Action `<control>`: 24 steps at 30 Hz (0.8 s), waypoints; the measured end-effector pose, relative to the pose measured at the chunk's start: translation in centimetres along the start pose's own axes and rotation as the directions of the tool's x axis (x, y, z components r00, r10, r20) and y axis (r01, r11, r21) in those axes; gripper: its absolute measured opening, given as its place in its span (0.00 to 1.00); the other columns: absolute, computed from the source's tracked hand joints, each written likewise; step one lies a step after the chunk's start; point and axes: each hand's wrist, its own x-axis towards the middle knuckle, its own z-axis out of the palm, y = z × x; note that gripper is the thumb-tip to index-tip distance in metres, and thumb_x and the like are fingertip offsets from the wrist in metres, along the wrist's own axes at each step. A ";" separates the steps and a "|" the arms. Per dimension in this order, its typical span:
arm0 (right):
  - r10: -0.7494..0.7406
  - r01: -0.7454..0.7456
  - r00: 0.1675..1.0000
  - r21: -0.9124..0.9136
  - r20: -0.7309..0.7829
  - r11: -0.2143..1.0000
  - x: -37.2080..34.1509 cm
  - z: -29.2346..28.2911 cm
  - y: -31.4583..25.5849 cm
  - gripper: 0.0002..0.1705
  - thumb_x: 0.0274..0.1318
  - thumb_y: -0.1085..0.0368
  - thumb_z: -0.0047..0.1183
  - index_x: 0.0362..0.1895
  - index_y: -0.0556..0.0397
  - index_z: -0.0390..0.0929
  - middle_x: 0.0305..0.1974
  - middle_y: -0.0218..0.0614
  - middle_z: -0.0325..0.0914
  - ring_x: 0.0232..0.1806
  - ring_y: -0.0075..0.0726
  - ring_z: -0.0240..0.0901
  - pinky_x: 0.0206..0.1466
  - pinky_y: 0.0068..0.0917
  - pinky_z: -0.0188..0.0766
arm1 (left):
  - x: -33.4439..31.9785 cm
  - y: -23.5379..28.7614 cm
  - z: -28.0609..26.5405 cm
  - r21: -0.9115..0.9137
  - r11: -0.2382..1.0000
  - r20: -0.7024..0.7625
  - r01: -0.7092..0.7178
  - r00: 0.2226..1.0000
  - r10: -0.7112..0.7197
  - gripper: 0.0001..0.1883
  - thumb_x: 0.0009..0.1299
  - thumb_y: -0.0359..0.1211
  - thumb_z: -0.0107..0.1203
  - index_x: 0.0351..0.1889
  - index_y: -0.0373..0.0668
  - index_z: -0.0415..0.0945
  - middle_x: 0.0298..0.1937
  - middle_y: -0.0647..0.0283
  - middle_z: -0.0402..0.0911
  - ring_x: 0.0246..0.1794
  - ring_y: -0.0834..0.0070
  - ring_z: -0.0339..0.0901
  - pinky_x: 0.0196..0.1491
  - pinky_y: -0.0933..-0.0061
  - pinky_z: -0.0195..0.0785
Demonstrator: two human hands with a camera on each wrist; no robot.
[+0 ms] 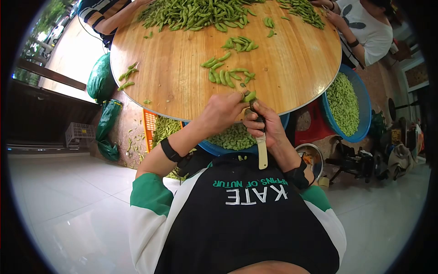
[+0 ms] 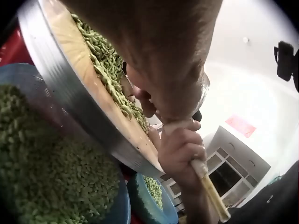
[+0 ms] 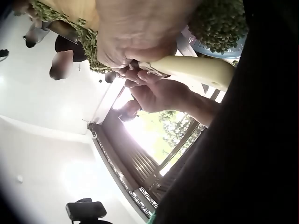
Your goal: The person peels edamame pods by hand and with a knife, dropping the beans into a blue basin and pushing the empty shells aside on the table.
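At the table's near edge, my left hand [image 1: 222, 113] pinches a green soybean pod [image 1: 249, 96] in its fingertips. My right hand [image 1: 268, 122] grips a knife by its cream handle [image 1: 262, 153], which points back toward my body; the blade is hidden by the fingers. Its thumb is right at the pod, and the two hands nearly meet. The right wrist view shows the handle [image 3: 196, 69] running out from under the right hand. Below the hands, a blue basin [image 1: 207, 148] of shelled beans sits under the table rim. Several loose pods [image 1: 226, 76] lie just beyond the hands.
A large heap of pods [image 1: 196, 13] covers the far side of the round wooden table [image 1: 159, 68]. At right stands another blue basin [image 1: 367, 107] of shelled beans; at left, an orange crate [image 1: 148, 130] and green bags [image 1: 101, 77]. Two other people sit across the table.
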 end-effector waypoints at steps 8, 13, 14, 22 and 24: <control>-0.364 0.217 0.928 -0.683 -0.078 0.698 -0.6 0.4 0.3 0.10 0.63 0.66 0.50 0.47 0.53 0.72 0.31 0.33 0.71 0.18 0.18 0.60 0.17 0.17 0.55 | 0.8 1.0 -0.2 -0.617 0.456 0.424 0.641 0.759 -0.494 0.09 0.68 0.31 0.53 0.30 0.33 0.75 0.19 0.57 0.76 0.19 0.77 0.77 0.21 0.72 0.67; -0.676 0.330 0.649 -0.930 0.349 -0.164 0.3 -0.1 0.4 0.13 0.55 0.73 0.55 0.46 0.60 0.73 0.33 0.38 0.72 0.26 0.28 0.69 0.28 0.25 0.66 | -0.5 1.1 0.9 -0.259 0.905 0.093 0.337 0.941 -0.324 0.09 0.63 0.31 0.52 0.26 0.32 0.71 0.18 0.45 0.73 0.21 0.51 0.75 0.24 0.60 0.68; -0.632 0.319 0.683 -0.927 0.368 -0.195 0.1 0.3 0.1 0.14 0.53 0.74 0.55 0.45 0.61 0.73 0.34 0.41 0.72 0.29 0.34 0.70 0.32 0.27 0.67 | -0.6 1.2 0.9 -0.258 0.906 0.090 0.336 0.942 -0.324 0.09 0.63 0.31 0.52 0.26 0.32 0.71 0.18 0.45 0.73 0.21 0.51 0.75 0.24 0.60 0.68; -0.560 0.285 0.688 -0.881 0.462 -0.378 0.3 0.6 0.5 0.12 0.46 0.76 0.53 0.39 0.60 0.73 0.33 0.47 0.71 0.30 0.49 0.71 0.34 0.34 0.69 | -1.6 2.4 0.8 -0.195 0.955 0.079 0.224 0.974 -0.212 0.09 0.61 0.32 0.52 0.25 0.34 0.69 0.19 0.43 0.71 0.23 0.44 0.72 0.27 0.53 0.65; -0.570 0.264 0.708 -0.905 0.417 -0.334 0.1 0.8 0.9 0.11 0.46 0.77 0.51 0.38 0.60 0.72 0.29 0.46 0.70 0.29 0.49 0.71 0.33 0.35 0.68 | -1.8 2.8 -0.6 -0.133 0.965 0.141 0.227 0.968 -0.209 0.10 0.61 0.33 0.51 0.25 0.34 0.70 0.20 0.43 0.72 0.25 0.43 0.73 0.30 0.51 0.66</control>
